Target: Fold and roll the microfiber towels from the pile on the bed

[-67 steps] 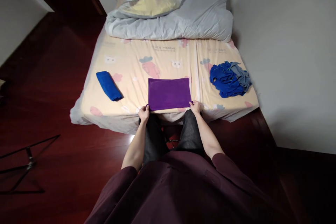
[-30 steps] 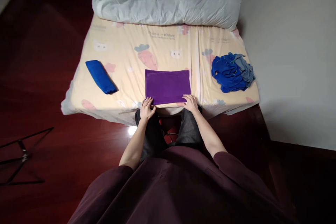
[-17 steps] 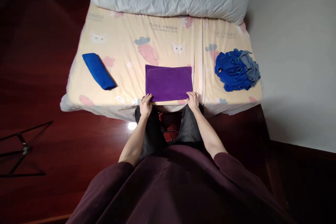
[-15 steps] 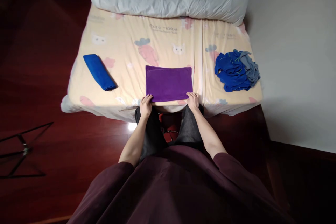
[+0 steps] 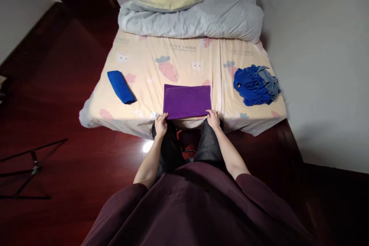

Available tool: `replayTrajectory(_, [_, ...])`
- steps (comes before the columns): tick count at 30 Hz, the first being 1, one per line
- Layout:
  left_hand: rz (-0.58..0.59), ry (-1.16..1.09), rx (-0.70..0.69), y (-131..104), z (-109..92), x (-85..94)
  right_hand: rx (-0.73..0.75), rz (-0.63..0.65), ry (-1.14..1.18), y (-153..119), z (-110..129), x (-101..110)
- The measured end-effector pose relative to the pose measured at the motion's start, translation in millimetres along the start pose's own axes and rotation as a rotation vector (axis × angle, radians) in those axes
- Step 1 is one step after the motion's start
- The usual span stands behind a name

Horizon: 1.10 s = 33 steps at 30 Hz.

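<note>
Purple cloth (image 5: 187, 102) lies folded flat mid-frame on the bed (image 5: 144, 61), near its front edge, just beyond my fingers. My left hand (image 5: 161, 125) has fingers on its lower-left corner, my right hand (image 5: 213, 118) on the lower-right. Can't tell if either pinches or just rests. Folded blue cloth (image 5: 121, 87) left of frame center, crumpled blue-grey pile (image 5: 255, 85) right.

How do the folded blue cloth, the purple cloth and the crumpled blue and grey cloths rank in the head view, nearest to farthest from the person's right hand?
From the right hand:
1. Purple cloth: touching its fingers, just to the left.
2. Crumpled blue and grey cloths: to the right.
3. Folded blue cloth: far over on the left.
</note>
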<state>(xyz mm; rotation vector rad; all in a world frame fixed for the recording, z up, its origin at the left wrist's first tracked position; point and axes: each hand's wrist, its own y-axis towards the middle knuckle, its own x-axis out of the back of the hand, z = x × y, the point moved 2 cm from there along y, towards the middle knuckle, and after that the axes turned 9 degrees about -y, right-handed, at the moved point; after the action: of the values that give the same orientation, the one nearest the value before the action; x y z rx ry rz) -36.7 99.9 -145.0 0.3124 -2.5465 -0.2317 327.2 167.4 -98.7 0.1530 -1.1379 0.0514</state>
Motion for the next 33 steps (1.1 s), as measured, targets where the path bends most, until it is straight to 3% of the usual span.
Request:
replayTrajectory(4, [-0.093, -0.071, 0.031, -2.2, 7.0, 1.7, -0.047, -0.051, 0.101, 2.2, -7.6, -0.9])
replayTrajectory(8, [-0.203, -0.099, 0.135, 6.8, 17.8, 0.1, -0.188, -0.069, 0.208, 11.4, -16.6, -4.0])
replayTrajectory(12, [-0.234, -0.075, 0.202, 16.3, 25.6, -3.2, -0.258, -0.054, 0.227, 17.4, -22.7, -8.8])
replayTrajectory(25, [-0.331, -0.071, 0.267, 17.8, 24.5, -3.7, -0.373, 0.047, 0.009, 19.7, -15.3, -3.1])
replayTrajectory(33, [-0.282, -0.040, 0.292, 21.6, 19.4, -3.8, -0.455, 0.150, -0.133, 19.5, -2.8, 3.2])
